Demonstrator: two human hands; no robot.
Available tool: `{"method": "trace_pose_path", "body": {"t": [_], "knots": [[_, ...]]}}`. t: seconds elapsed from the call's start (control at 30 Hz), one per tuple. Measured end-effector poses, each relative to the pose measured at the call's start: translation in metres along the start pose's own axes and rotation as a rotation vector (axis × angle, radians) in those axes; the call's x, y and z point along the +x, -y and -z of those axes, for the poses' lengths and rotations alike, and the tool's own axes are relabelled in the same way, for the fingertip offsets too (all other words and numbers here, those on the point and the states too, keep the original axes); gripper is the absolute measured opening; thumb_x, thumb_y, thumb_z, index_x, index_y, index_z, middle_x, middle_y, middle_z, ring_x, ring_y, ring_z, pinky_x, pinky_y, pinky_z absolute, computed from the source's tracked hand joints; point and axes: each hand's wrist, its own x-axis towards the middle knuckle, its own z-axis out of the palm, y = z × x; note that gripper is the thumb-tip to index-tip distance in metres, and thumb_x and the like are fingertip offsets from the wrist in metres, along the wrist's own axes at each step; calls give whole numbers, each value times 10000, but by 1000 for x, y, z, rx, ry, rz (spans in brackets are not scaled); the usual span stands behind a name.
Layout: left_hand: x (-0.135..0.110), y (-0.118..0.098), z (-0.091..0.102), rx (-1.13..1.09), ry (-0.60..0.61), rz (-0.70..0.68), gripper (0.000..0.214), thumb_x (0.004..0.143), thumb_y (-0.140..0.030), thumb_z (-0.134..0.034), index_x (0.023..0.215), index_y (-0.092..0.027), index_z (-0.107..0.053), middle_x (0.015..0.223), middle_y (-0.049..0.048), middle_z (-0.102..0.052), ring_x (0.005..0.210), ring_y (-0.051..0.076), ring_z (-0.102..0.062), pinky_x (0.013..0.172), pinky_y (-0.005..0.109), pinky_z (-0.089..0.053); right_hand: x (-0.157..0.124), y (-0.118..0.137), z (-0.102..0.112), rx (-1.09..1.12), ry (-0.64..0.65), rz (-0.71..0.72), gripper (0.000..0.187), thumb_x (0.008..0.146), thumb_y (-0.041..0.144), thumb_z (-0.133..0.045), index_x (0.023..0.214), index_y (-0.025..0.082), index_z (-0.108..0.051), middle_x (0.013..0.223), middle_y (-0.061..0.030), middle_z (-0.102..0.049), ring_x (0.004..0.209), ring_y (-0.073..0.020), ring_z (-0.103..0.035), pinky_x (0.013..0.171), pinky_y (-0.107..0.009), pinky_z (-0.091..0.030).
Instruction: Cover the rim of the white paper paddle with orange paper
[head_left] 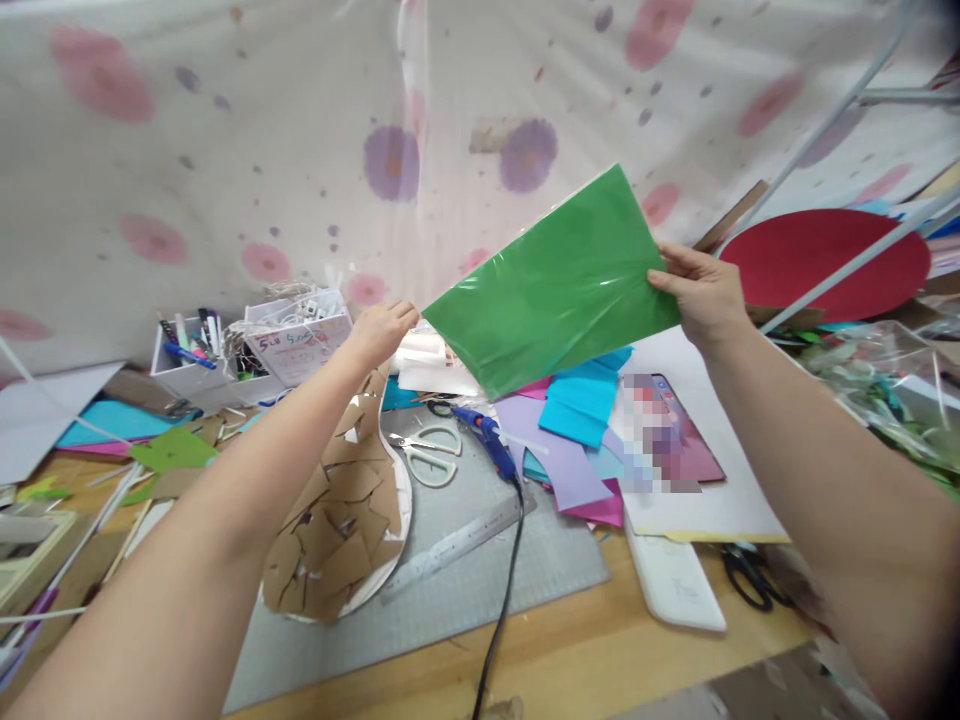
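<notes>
A green sheet in a shiny clear plastic sleeve (555, 285) is held up, tilted, above the worktable. My right hand (701, 290) grips its right edge, thumb in front, and creases run out from the grip. At the opposite end my left hand (386, 328) is closed in a pinch by the left corner of the sleeve. Below lie a blue glue gun (487, 435) with a black cord, pale-handled scissors (431, 455) and a metal ruler (457, 545). A rounded shape covered in brown cardboard pieces (341, 530) lies under my left forearm.
A grey cutting mat (555, 560) covers the table's middle. Purple paper (555, 450) and blue paper (581, 405) lie beside a phone-like item (682, 430) and black scissors (754, 578). Pen boxes (184, 370) stand at back left; a red disc (825, 265) leans right, near white poles.
</notes>
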Motion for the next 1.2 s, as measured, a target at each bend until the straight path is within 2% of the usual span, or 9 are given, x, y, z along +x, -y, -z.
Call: {"method": "trace_pose_path", "body": {"t": [0.2, 0.33, 0.43, 0.57, 0.63, 0.73, 0.97, 1.1, 1.2], "knots": [[-12, 16, 8, -34, 18, 104, 210, 847, -129, -404, 886, -174, -606, 953, 105, -609, 904, 217, -547, 683, 311, -417, 7, -5, 5, -43, -39, 18, 419, 557, 209, -786, 964, 194, -691, 998, -54, -693, 854, -185, -658, 847, -375, -501], [-27, 30, 10, -68, 0, 476, 147, 831, -186, -455, 834, -186, -602, 948, 84, -613, 908, 230, -557, 717, 329, -428, 12, -6, 13, -62, -126, 25, 402, 550, 165, -781, 943, 175, -698, 943, -61, -707, 846, -204, -661, 840, -391, -502], [-18, 12, 13, -185, -115, 654, 113, 798, -209, -506, 865, -174, -590, 974, 85, -604, 927, 233, -551, 774, 343, -432, 13, -8, 12, -86, -161, 37, 408, 541, 143, -773, 942, 171, -699, 917, -60, -712, 833, -212, -662, 836, -402, -504], [24, -46, 17, -469, -236, 402, 214, 808, -210, -487, 1009, -163, -544, 1046, 77, -593, 1001, 200, -526, 883, 319, -405, 10, -2, -5, -109, -144, 46, 391, 554, 192, -771, 939, 175, -698, 934, -53, -710, 842, -207, -659, 842, -407, -503], [41, -72, 16, -557, -147, 221, 213, 825, -174, -436, 1008, -177, -544, 1068, 69, -592, 1032, 192, -518, 915, 310, -381, 8, 4, -13, -83, -114, 47, 406, 547, 219, -777, 943, 184, -697, 945, -47, -708, 845, -205, -658, 846, -410, -502], [48, -87, 9, -570, 29, 189, 185, 842, -184, -402, 950, -186, -552, 1007, 86, -606, 963, 208, -550, 854, 314, -398, 5, 12, -15, -22, -95, 17, 415, 529, 223, -786, 935, 198, -702, 924, -44, -712, 826, -205, -661, 844, -407, -503], [32, -68, -19, -704, 39, 678, 81, 772, -121, -470, 780, -195, -501, 820, 62, -611, 796, 204, -583, 764, 339, -424, 4, 6, -2, 88, -85, -10, 434, 497, 155, -782, 922, 203, -708, 919, -46, -713, 880, -223, -654, 907, -415, -469], [35, -66, -23, -1263, -52, 1020, 138, 728, -100, -558, 818, -166, -477, 758, 47, -608, 747, 156, -610, 758, 302, -450, 6, -4, 3, 143, -84, -61, 433, 504, 120, -757, 924, 211, -709, 926, -43, -712, 870, -217, -653, 895, -399, -477], [38, -68, -21, -1713, -1, 1067, 194, 712, -70, -584, 871, -142, -498, 781, 53, -623, 746, 124, -618, 787, 272, -451, 9, -18, 4, 156, -137, -159, 405, 524, 97, -720, 910, 216, -705, 948, -40, -707, 862, -203, -650, 887, -379, -479]]}}
